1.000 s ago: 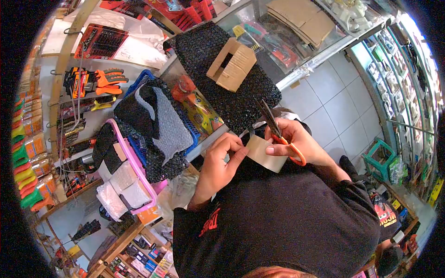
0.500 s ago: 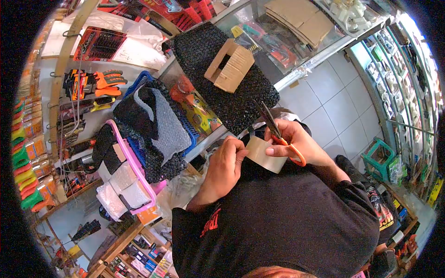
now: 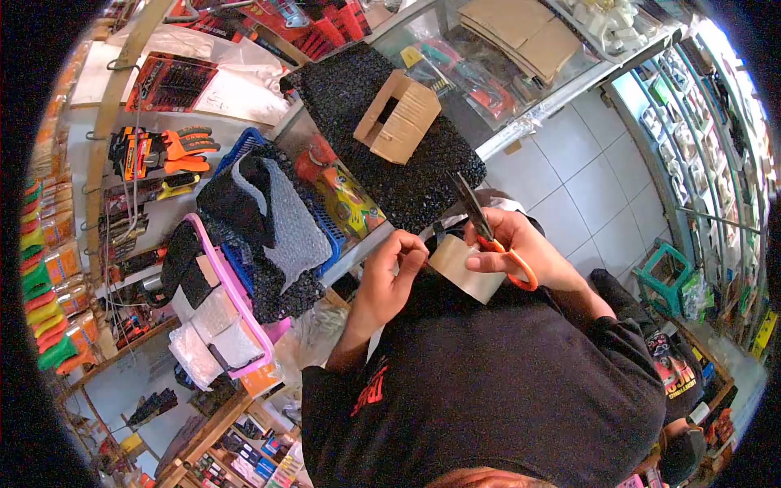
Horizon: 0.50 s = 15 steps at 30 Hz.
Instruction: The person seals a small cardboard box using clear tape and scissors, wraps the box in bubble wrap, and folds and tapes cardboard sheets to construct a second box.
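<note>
1. In the head view, my only one, the roll of packing tape [image 3: 465, 275] sits between my two hands, in front of my black shirt [image 3: 504, 374]. It lies just to the right of my left grip [image 3: 384, 276] and directly under the thumb of my right grip [image 3: 521, 248], which is the nearer of the two.
2. The roll's broad tan band faces up at me, its longer visible side slanting from upper left to lower right. The orange-handled scissors [image 3: 491, 243] sit beyond and beside it, blades pointing forward and a little left, away from my body.
3. My right grip is closed around the scissors' handles, with the thumb laid on the tape band, so it holds both together. The blades look nearly together.
4. My left grip is curled, thumb and forefinger brought close with a narrow gap at most. The fingertips are right by the roll's left edge; I cannot tell whether they touch it or pinch a tape end.
5. Past my hands, black bubble wrap [image 3: 427, 183] lies over the glass surface [image 3: 561, 108], with a folded cardboard piece [image 3: 407, 122] on top. A blue basket [image 3: 329, 237] and a pink basket [image 3: 246, 323] stand off to my left.
</note>
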Available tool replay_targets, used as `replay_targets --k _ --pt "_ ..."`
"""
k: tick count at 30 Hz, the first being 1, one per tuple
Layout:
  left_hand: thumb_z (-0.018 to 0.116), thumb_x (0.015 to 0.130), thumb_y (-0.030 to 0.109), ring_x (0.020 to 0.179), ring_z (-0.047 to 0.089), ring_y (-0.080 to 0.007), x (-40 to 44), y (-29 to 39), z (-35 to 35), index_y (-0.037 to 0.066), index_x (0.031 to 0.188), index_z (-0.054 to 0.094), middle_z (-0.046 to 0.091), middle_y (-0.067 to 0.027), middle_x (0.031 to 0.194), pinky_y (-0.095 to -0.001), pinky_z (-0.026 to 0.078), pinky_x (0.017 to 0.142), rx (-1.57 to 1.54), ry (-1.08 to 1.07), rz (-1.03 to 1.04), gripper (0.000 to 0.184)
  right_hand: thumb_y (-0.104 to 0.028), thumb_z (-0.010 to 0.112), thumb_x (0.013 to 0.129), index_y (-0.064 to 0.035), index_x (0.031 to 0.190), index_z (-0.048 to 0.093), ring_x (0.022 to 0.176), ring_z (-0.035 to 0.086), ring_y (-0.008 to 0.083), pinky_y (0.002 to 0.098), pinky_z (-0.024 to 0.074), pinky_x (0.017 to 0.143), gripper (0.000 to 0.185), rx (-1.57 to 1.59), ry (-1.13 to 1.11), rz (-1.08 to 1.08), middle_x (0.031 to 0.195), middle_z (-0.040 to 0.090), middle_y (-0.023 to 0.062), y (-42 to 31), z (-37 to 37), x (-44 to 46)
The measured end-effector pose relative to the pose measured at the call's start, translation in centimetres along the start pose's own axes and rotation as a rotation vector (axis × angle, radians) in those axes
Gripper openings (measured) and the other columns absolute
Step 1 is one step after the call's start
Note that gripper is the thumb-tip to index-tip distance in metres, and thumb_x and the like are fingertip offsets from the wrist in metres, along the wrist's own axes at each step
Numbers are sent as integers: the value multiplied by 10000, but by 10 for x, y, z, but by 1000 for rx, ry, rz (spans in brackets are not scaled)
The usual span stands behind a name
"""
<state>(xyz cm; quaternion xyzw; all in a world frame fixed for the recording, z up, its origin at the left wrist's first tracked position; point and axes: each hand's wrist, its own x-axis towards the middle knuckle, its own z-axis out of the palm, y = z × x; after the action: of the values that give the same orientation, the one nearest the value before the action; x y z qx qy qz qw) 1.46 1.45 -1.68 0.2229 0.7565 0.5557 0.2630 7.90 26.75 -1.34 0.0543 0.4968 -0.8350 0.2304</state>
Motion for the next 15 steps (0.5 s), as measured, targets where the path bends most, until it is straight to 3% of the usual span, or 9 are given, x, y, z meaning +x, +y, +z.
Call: replay_targets --k 3,6,12,15 --pt "675 1016 265 800 600 -120 1 13 2 34 1036 616 642 -41 949 -295 470 694 -89 27 -17 240 -81 821 883 -46 1048 585 940 548 49 233 448 845 290 20 3 -27 981 583 -43 3 0 1" --pt "732 975 232 789 587 -111 6 25 4 27 982 635 637 -49 959 -276 469 707 121 16 64 227 -82 827 878 -43 1045 586 942 549 53 235 447 852 296 13 -1 -17 989 585 -39 0 1 2" --pt "759 944 155 756 569 -113 0 -4 4 5 860 623 640 -76 954 -284 473 698 -157 -4 -6 219 -90 833 873 -35 1052 587 944 554 58 239 451 853 310 4 -11 8 996 588 -34 0 1 2" --pt "748 951 149 746 560 -119 2 6 1 5 849 608 645 -82 941 -287 473 692 -7 -4 35 226 -98 831 877 -34 1057 588 936 553 57 237 452 841 309 4 -12 3 995 588 -32 2 1 3"
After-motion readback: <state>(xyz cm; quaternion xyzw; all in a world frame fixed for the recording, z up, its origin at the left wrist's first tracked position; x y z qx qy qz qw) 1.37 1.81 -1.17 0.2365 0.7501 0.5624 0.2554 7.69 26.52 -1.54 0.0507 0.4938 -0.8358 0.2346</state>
